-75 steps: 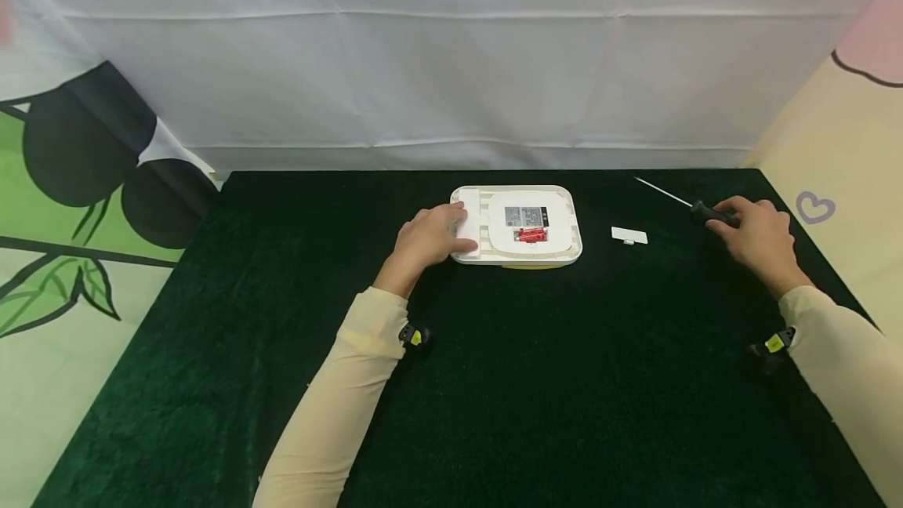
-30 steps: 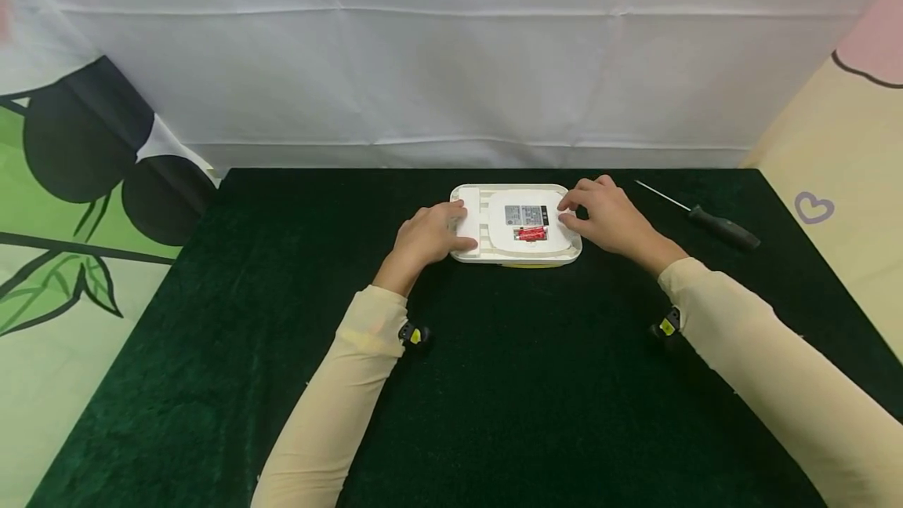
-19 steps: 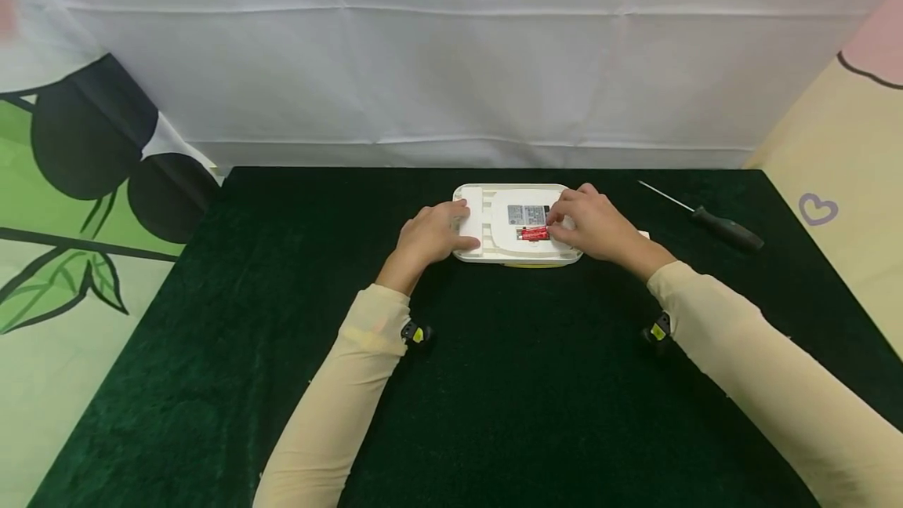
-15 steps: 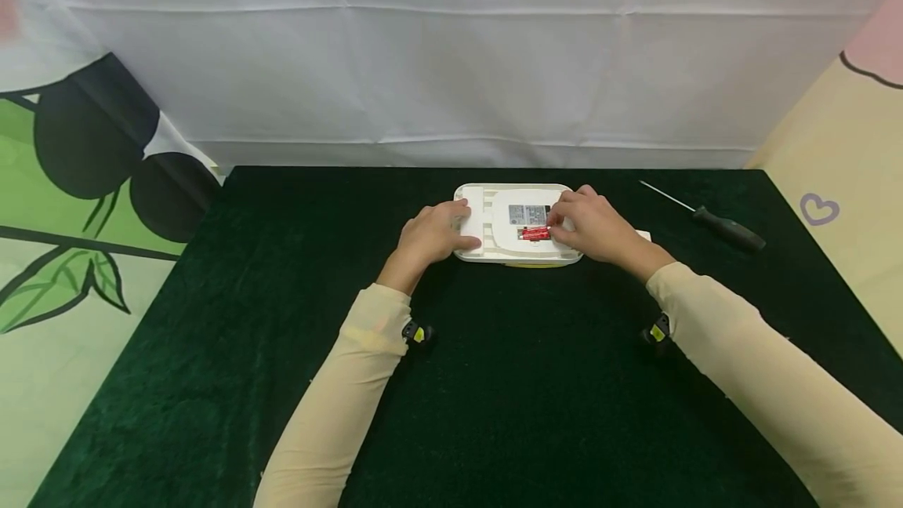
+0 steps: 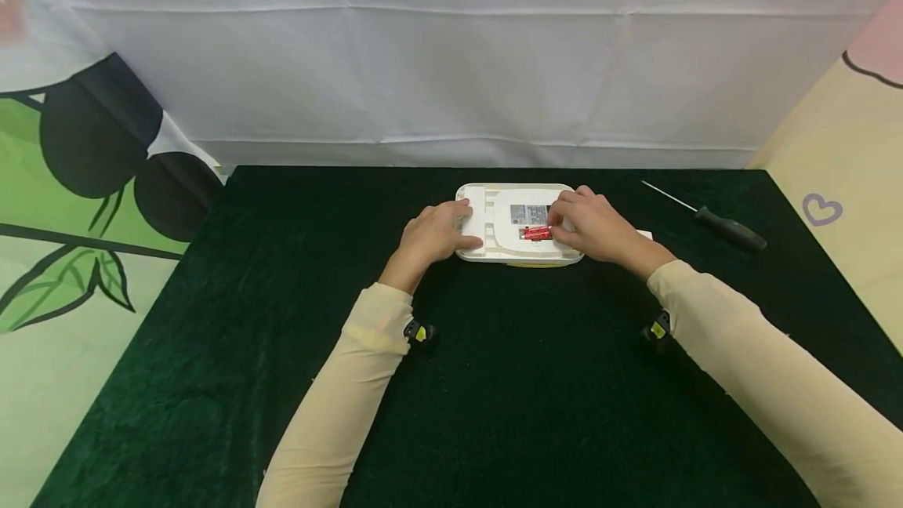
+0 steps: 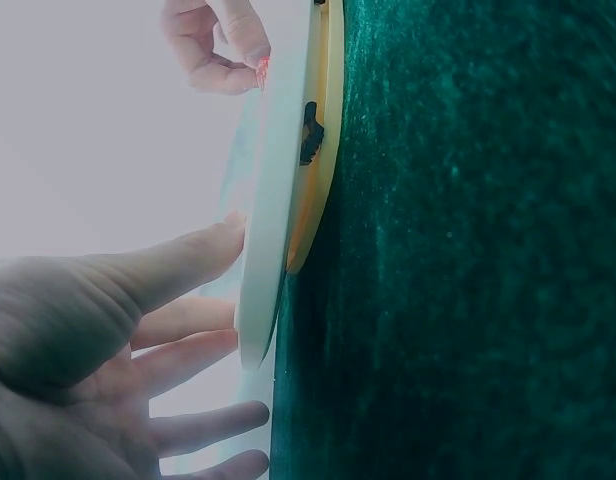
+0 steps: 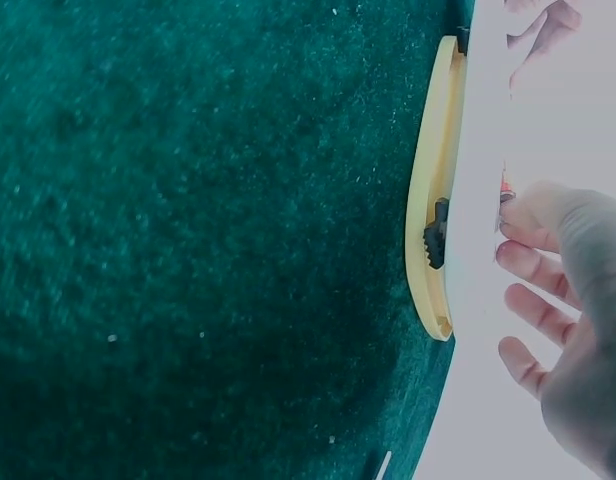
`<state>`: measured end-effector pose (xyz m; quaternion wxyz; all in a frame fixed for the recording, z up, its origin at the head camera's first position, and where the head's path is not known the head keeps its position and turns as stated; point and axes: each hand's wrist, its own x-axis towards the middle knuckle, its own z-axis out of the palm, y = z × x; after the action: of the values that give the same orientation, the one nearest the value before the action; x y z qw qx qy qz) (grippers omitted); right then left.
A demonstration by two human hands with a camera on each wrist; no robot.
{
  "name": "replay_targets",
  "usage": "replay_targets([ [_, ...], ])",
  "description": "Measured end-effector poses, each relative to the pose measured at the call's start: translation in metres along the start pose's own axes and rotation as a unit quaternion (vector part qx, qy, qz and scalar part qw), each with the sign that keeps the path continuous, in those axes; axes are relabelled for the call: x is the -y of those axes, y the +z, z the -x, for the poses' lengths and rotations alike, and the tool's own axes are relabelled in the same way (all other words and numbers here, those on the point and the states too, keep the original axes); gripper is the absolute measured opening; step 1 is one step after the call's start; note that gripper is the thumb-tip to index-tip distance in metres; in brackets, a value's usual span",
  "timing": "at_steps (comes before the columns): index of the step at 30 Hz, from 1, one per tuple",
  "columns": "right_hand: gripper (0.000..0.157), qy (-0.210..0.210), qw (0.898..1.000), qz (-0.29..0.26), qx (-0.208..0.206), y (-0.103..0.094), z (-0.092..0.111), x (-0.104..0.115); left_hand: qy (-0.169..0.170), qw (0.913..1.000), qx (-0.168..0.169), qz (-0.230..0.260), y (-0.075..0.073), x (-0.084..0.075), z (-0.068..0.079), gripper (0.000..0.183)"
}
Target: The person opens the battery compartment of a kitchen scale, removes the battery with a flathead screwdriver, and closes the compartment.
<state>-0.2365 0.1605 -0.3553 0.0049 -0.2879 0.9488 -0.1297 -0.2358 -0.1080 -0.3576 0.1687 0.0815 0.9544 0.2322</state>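
Observation:
A white, rounded flat device (image 5: pixel 501 249) lies on the dark green cloth, its labelled side up and a yellow part (image 7: pixel 428 200) beneath it. Red battery casing (image 5: pixel 536 234) shows in an uncovered slot below the grey label (image 5: pixel 527 214). My left hand (image 5: pixel 433 234) rests on the device's left end, thumb and fairly straight fingers touching it. From the right, my right hand (image 5: pixel 592 226) pinches the battery's right end between thumb and index finger; its other fingers are spread in the right wrist view. The fingertips partly hide the battery.
Off to the right lies a screwdriver (image 5: pixel 730 228) with a black handle, its shaft pointing to the back left. A small white cover (image 5: pixel 645 234) is mostly hidden behind the right wrist. White fabric (image 5: pixel 451 85) hangs behind the table's back edge.
My right hand has let go of the screwdriver and moved left to the device, then on to the red battery. The left hand stays on the device's left end.

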Motion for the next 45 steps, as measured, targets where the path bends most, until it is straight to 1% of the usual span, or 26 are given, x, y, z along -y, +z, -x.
replay_targets([
  [12, 0.016, 0.006, 1.0, -0.004, 0.004, -0.002, 0.0, -0.002, 0.002, 1.0, -0.002, 0.0, 0.0, 0.0, -0.001, 0.066],
  [19, 0.018, 0.027, 1.0, 0.003, 0.009, -0.005, 0.002, -0.004, 0.003, 1.0, 0.0, -0.003, 0.0, 0.0, -0.001, 0.066],
  [26, 0.012, 0.044, 0.999, -0.004, -0.005, -0.008, 0.009, -0.01, 0.0, 1.0, 0.0, -0.008, 0.0, 0.002, 0.0, 0.067],
  [34, 0.012, 0.054, 0.998, 0.008, -0.029, -0.012, 0.027, -0.031, 0.001, 1.0, 0.003, -0.007, 0.0, 0.003, 0.0, 0.067],
  [37, 0.012, 0.07, 0.997, 0.014, -0.035, -0.016, 0.037, -0.041, 0.001, 1.0, 0.002, -0.008, 0.0, 0.004, -0.001, 0.067],
  [42, 0.014, 0.107, 0.994, 0.022, -0.03, -0.025, 0.056, -0.06, -0.001, 1.0, 0.001, -0.001, 0.0, 0.003, -0.001, 0.067],
  [45, 0.015, 0.118, 0.992, 0.028, -0.034, -0.029, 0.069, -0.072, -0.003, 1.0, 0.001, 0.003, 0.0, 0.003, -0.001, 0.067],
])
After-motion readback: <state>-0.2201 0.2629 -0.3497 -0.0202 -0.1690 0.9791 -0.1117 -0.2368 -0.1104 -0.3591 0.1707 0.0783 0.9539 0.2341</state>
